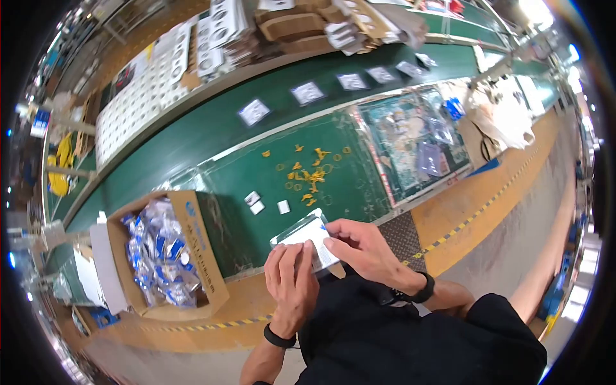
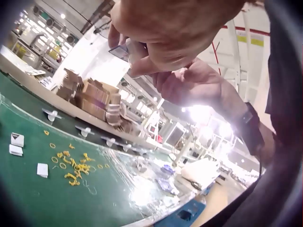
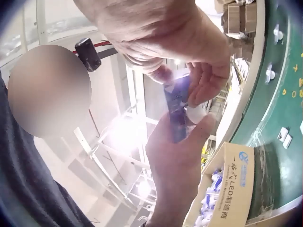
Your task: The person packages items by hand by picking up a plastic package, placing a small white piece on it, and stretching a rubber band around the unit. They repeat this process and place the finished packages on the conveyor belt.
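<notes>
A flat clear pack with a white card (image 1: 308,239) is held between both hands close to the body, over the table's near edge. The left hand (image 1: 292,282) grips its left side, fingers bent over the face. The right hand (image 1: 369,253) pinches its right end between thumb and fingers. In the right wrist view the pack (image 3: 177,106) shows a blue-violet side, with a hand above and a hand below it. Yellow clips and rings (image 1: 314,176) lie scattered on the green table (image 1: 244,173), beside small white folded papers (image 1: 283,206).
At the left stands an open carton (image 1: 215,282) filled with blue-and-white packs (image 1: 160,250). Several flat packs (image 1: 308,93) form a row on the far green strip. A plastic-covered board (image 1: 401,138) lies at the right, with a white bag (image 1: 500,112) beyond. Cardboard stacks (image 1: 292,25) stand on the shelf behind.
</notes>
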### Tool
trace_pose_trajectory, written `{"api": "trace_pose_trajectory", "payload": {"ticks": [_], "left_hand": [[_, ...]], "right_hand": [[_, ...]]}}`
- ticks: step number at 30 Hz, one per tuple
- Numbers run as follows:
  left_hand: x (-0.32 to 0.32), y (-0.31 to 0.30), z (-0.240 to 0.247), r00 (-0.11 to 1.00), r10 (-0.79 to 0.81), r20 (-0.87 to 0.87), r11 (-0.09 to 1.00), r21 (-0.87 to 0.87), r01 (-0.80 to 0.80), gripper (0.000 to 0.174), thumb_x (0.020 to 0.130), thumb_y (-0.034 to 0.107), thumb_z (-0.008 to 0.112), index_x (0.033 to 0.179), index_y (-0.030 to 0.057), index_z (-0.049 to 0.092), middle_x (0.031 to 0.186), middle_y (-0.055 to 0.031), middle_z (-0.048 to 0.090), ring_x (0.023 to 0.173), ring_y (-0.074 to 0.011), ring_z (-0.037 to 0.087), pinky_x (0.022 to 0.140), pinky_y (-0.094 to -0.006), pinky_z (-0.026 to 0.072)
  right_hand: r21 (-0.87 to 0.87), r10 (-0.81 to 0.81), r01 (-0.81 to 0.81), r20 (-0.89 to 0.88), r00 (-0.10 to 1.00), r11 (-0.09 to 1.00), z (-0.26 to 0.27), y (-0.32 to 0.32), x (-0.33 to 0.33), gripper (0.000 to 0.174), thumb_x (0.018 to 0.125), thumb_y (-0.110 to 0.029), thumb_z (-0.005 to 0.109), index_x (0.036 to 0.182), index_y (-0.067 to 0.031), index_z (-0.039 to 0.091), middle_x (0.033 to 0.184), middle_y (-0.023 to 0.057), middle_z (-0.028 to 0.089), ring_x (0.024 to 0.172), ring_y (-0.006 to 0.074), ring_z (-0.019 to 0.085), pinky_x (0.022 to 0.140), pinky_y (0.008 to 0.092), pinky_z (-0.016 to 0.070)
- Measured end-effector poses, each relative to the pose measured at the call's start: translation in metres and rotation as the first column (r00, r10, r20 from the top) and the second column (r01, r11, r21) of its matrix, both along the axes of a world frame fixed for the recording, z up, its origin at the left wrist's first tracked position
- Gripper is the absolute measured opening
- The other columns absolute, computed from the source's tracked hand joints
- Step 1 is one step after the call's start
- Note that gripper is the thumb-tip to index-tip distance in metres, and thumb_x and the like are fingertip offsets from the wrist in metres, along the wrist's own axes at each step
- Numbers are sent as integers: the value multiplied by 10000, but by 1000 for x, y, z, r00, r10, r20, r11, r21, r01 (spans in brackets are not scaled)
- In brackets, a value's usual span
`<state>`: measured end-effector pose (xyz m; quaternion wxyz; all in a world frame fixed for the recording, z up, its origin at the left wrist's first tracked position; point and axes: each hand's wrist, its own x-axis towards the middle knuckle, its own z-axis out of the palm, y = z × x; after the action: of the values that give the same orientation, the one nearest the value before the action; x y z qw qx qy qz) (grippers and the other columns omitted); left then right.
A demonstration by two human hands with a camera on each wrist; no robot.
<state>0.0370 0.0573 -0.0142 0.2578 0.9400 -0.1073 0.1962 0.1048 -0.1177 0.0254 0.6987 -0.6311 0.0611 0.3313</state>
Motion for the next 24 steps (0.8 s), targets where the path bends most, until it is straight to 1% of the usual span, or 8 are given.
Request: {"api": "trace_pose_trajectory", "payload": {"ticks": [3,8,13,15,17,20,21,24], "left_hand": [[6,-29,-22,996,-34,-78,998,42,37,499,685,-74,658,1179,-3,684,1145,-151,619,1084,-383,591,962,-493,484],[15,-97,-59,962,-150,-229,985,53,167,533,719,-60,683,1248,-38,617,1223,-183,575,1142,-399,550,960,-497,462],[34,-127,1,881,-307,-359,950,-67,304,707,869,298,786,1429,-12,485,1457,-177,483,1257,-365,526,1065,-442,431],[42,-124,11,765,-325,-556,839,-543,-38,676,911,251,758,1455,-20,463,1493,-181,436,1299,-313,506,1038,-426,468],[61,-126,10,602,-501,-622,497,-776,-388,585,979,228,698,1448,-43,477,1400,-149,549,1219,-213,583,957,-346,534],[88,-126,-17,171,-800,-575,404,-727,-555,451,1012,203,655,1367,-58,558,1180,-98,685,1027,-172,674,921,-316,539],[90,-131,-23,164,-788,-593,466,-749,-471,330,1028,187,627,1260,-47,633,1002,-63,722,862,-138,696,816,-309,593],[98,-136,-48,89,-837,-540,392,-706,-590,298,1024,204,632,1196,-37,659,1001,-72,715,849,-137,691,722,-330,635]], "right_hand": [[-15,-143,144,71,987,989,-34,-21,-3,238,972,-163,670,1064,55,660,850,14,662,744,60,551,629,241,463],[-225,-46,76,135,990,971,-88,-96,0,272,952,-169,691,1102,58,680,853,33,690,725,66,592,613,249,494],[-144,-10,21,81,997,989,-81,-174,12,298,944,-156,702,1174,32,690,915,33,722,778,67,640,676,248,547],[-72,41,-41,-2,999,997,-60,-192,17,292,949,-136,705,1177,45,684,930,38,726,790,62,643,696,243,549],[-17,109,-108,31,994,994,-49,-199,21,280,955,-102,709,1190,47,678,953,35,727,811,60,641,722,236,538],[-14,170,-170,21,985,985,-39,-201,32,289,957,-106,712,1199,48,676,982,41,728,846,58,640,752,236,531],[-3,133,-132,12,991,991,-42,-201,33,300,954,-103,712,1210,47,675,996,49,730,873,61,640,765,242,530],[-185,188,-180,23,982,966,-54,-198,46,310,942,-97,722,1210,50,675,994,45,727,867,65,639,766,245,528]]}}
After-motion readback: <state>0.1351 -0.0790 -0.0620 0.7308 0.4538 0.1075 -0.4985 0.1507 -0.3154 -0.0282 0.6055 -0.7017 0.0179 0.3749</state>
